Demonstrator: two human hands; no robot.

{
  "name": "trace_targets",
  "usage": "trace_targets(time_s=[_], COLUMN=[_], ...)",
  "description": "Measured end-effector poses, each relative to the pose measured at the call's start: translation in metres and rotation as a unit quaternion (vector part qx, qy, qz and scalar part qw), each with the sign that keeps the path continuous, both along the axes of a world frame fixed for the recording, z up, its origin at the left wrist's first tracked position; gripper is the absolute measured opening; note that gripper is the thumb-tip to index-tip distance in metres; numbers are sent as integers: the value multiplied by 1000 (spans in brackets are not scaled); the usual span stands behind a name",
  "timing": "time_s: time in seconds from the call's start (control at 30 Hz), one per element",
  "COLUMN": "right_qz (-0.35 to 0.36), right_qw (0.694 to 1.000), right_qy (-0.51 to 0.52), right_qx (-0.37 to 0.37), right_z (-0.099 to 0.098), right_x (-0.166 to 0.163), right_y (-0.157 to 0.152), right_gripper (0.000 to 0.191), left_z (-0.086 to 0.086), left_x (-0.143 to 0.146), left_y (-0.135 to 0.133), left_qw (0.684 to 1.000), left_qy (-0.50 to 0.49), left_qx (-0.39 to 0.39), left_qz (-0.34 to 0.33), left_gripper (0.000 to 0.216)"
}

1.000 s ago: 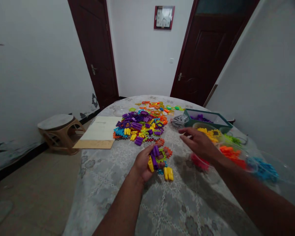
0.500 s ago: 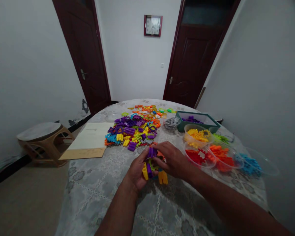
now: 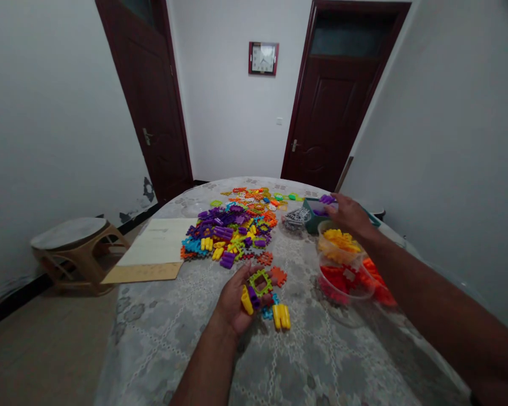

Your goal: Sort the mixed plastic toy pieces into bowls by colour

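My left hand (image 3: 233, 301), palm up with curled fingers, holds several plastic building pieces: a lime-green toothed frame (image 3: 260, 282), a purple piece (image 3: 253, 297) and a yellow piece (image 3: 246, 300). Over the green box (image 3: 313, 224) at the right, my right hand (image 3: 349, 214) grips a purple building piece (image 3: 327, 199). More purple pieces (image 3: 320, 212) show inside that box. On the cloth beside my left hand lie a yellow ribbed piece (image 3: 281, 317), blue toothed pieces (image 3: 267, 313) and an orange toothed piece (image 3: 279, 276).
A mixed pile of building pieces (image 3: 224, 228) covers the table's middle. Clear tubs hold grey pieces (image 3: 296, 219), yellow pieces (image 3: 341, 241) and red pieces (image 3: 342, 279); my right forearm partly covers the orange pieces (image 3: 379, 282). A paper sheet (image 3: 154, 242) lies left, near a stool (image 3: 78, 248).
My right hand has left my left hand and moved right and away to the green box, carrying a purple piece. My left hand has opened somewhat, still holding its pieces.
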State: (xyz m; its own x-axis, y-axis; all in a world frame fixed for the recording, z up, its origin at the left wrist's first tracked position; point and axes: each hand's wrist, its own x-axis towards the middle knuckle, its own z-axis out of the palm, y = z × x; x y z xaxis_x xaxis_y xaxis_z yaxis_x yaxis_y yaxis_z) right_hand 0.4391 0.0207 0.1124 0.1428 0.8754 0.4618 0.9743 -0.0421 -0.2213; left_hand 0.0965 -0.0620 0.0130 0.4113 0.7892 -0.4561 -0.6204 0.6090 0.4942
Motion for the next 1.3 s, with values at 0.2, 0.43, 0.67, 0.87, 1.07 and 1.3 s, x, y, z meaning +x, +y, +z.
trace_targets(time_s=[0.2, 0.43, 0.67, 0.87, 1.07, 1.3], right_qz=[153, 272, 296, 311, 291, 141], right_qw=[988, 935, 914, 906, 911, 972], right_qy=[-3, 47, 67, 134, 194, 183], right_qx=[0, -224, -269, -253, -219, -44], right_z=[-44, -91, -96, -104, -83, -57], right_x=[-55, -127, -149, -158, -137, -64], right_y=[-52, -137, -157, -162, -155, -132], right_gripper=[31, 32, 34, 25, 12, 15], left_z=[-5, 1, -1, 0, 4, 6], left_x=[-1, -3, -4, -4, -3, -3], left_y=[3, 3, 5, 4, 4, 4], left_qw=[999, 995, 992, 992, 993, 993], left_qy=[-21, -39, -51, -54, -38, -24], left_qx=[8, 7, 10, 8, 7, 13], left_qz=[32, 90, 115, 114, 116, 119], left_gripper=[25, 29, 31, 29, 24, 22])
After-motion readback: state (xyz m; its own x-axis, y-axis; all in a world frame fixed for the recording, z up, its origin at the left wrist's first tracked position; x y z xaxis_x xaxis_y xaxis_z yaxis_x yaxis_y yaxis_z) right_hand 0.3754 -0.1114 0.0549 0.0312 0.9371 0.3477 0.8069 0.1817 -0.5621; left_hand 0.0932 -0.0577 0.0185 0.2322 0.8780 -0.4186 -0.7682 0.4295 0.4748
